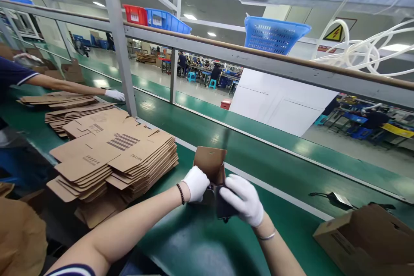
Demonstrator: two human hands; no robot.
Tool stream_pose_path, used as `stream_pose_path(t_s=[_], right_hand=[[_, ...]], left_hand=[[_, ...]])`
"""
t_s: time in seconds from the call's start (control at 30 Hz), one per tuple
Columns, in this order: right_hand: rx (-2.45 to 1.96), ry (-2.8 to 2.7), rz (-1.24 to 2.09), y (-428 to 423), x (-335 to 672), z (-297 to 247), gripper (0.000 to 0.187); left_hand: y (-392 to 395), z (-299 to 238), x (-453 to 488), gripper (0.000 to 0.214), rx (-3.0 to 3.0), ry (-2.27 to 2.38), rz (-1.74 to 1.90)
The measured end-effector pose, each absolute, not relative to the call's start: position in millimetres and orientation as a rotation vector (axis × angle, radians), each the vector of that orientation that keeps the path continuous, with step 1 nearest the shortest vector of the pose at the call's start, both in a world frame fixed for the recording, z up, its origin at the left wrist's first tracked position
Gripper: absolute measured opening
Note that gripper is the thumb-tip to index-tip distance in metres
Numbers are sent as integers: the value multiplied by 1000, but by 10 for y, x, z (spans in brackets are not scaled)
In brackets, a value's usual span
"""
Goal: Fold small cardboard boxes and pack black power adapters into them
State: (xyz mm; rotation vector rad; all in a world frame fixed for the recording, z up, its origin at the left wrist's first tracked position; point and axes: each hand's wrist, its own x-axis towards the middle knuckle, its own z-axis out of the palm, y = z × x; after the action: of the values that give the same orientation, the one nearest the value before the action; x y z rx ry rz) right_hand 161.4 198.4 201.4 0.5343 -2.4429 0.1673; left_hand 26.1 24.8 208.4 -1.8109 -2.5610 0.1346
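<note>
A small brown cardboard box stands on the green bench with its flap raised. My left hand, in a white glove, is closed at the box's near left side; its fingertips are hidden, so what it grips does not show. To the right of the box, my right hand, also gloved, has its fingers round a dark, flat-sided block. The block is tilted beside the box opening, and its exact kind is unclear. Small dark parts show between the two hands.
Flattened cardboard boxes are stacked at left. An open carton stands at lower right, near a dark corded item with a white label on the belt. Left, a co-worker's gloved hand reaches by a metal post.
</note>
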Motion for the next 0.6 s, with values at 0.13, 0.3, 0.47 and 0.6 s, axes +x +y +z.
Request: stream_pose_path(t_s=[0.13,0.3,0.47,0.6], right_hand=[[309,-2700,438,1760,1298,2036,32],[-366,-3156,17,1543,914,2350,29],[-279,-3429,-228,1288,452,2413,17],[-153,-3524,-232,1255,263,2279,16]], left_hand=[[244,2097,263,21,-1792,-2553,112],[252,2106,284,25,-1828,-2551,110],[111,2193,271,19,-1926,-2476,65],[-47,2284,141,11,-1949,-2416,-125]])
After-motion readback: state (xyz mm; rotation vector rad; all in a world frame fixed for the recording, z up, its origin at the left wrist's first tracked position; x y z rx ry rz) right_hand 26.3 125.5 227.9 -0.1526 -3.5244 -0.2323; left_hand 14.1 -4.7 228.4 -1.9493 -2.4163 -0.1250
